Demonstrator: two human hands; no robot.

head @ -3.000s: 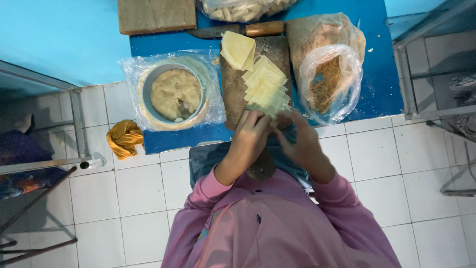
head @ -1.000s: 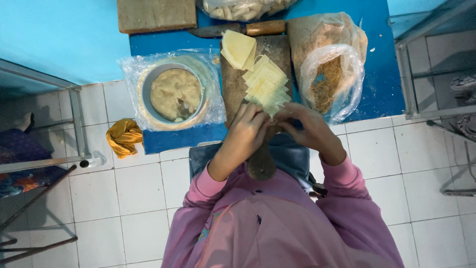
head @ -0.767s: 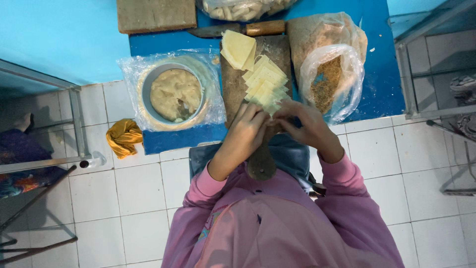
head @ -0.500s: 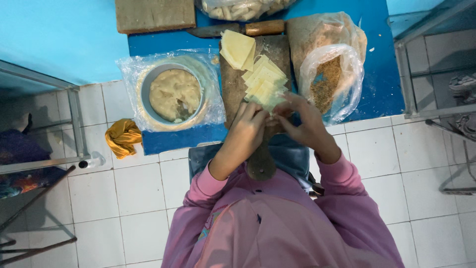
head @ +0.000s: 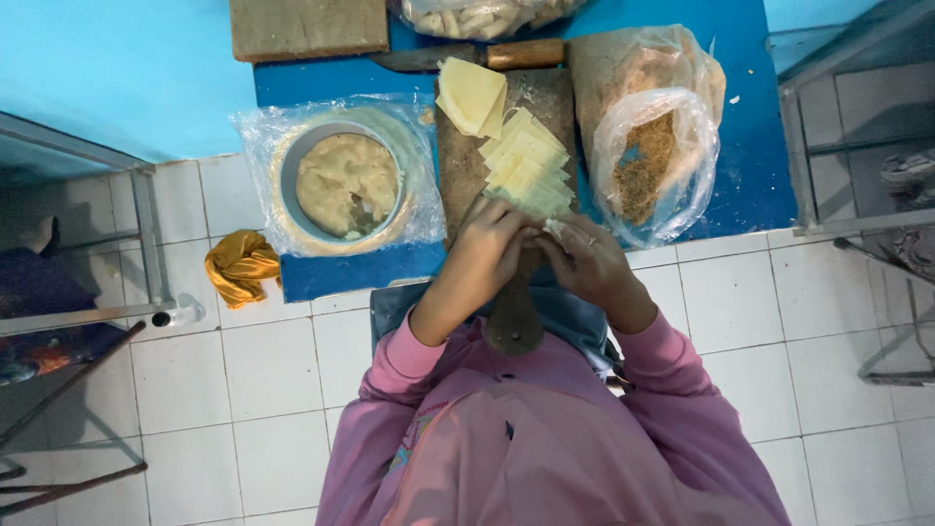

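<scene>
Between both hands [head: 536,255], pale yellow square wrappers [head: 526,175] fan out.

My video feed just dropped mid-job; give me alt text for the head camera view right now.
Seen from above, a person in pink sleeves holds their left hand and right hand together around a small pale piece at the near end of a wooden board carrying fanned pale yellow wrapper sheets. A bowl of pale filling sits left, a bag of brown crumbs right.

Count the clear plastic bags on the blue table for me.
3. One clear plastic bag wraps the round metal bowl of pale dough at left; one holds brown crumbs at right; one with pale pieces sits at the top edge, cut off. Others may lie outside the frame.
</scene>
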